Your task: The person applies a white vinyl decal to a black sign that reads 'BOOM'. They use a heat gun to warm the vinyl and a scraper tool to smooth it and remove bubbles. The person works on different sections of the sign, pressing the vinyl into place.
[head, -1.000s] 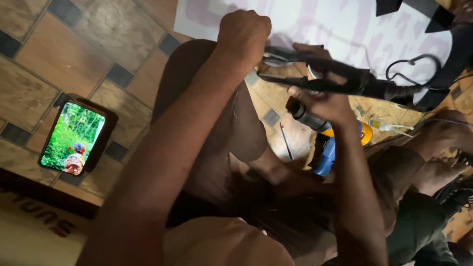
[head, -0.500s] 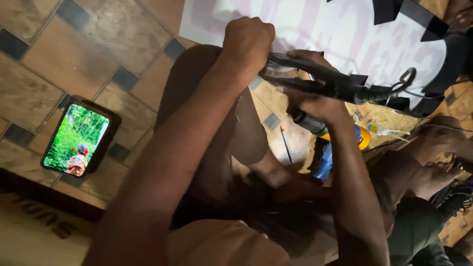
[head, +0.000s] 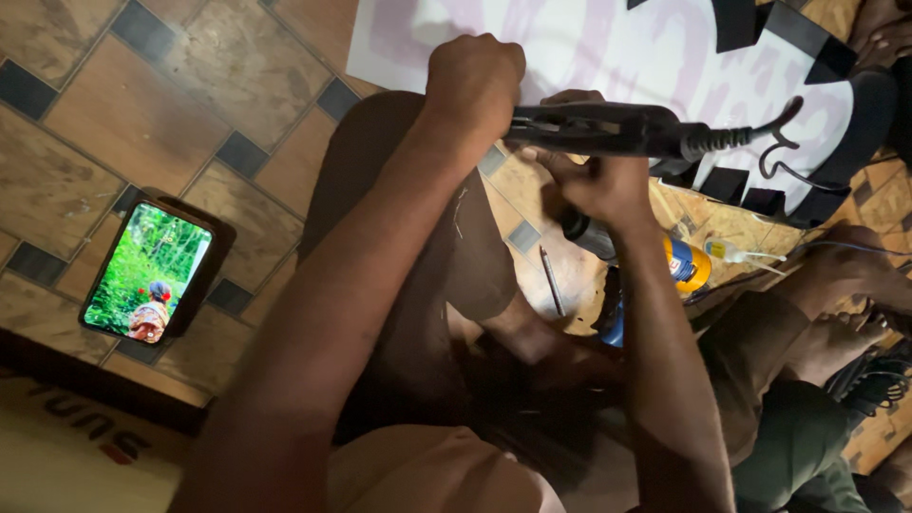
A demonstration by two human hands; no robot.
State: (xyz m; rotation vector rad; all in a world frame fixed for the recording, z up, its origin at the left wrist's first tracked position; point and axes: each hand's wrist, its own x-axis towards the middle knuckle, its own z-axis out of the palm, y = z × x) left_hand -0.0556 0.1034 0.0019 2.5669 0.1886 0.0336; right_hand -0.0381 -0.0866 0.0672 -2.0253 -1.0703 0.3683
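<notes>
The floor tiles [head: 142,123] are tan-brown with a mottled grain, set on the diagonal with small dark grey squares at their corners, and at 9 o'clock a black-cased phone [head: 152,269] shows a bright green screen with a touch of red and orange. At 12 o'clock lies a white sheet [head: 608,57] with faint pink marks, at 2 o'clock a black cut-out shape [head: 845,123] over it, and the tool [head: 617,128] across them is black all over. At 3 o'clock a can [head: 686,266] is yellow with a blue band, beside a slim grey pencil [head: 552,281].
</notes>
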